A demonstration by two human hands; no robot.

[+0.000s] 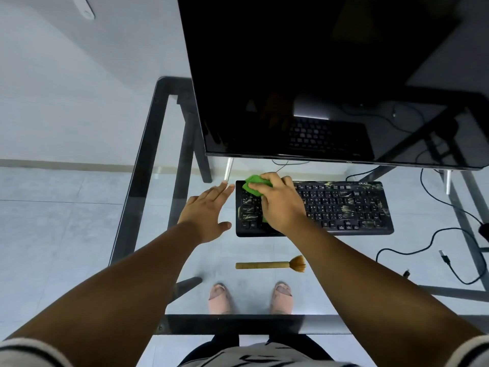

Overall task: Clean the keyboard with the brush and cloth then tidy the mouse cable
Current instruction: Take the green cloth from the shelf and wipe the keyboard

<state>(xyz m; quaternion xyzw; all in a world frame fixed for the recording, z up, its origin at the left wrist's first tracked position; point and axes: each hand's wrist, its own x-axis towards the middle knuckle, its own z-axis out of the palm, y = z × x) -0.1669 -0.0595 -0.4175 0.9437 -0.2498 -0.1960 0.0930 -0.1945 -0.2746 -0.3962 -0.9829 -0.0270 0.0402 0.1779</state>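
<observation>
Our right hand (280, 205) pressed the green cloth (255, 188) onto the keyboard's (344, 207) left keys, wiping, while our left hand (206, 214) lay flat, fingers straight, alongside on the glass worktop (158, 234), prob. steadying; brush (272, 264) parked nearby.

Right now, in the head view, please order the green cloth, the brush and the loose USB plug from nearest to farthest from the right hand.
1. Green cloth: under the right hand, on the keyboard's left end.
2. Brush: on the glass, nearer the person than the keyboard.
3. USB plug: far right of the desk.
</observation>
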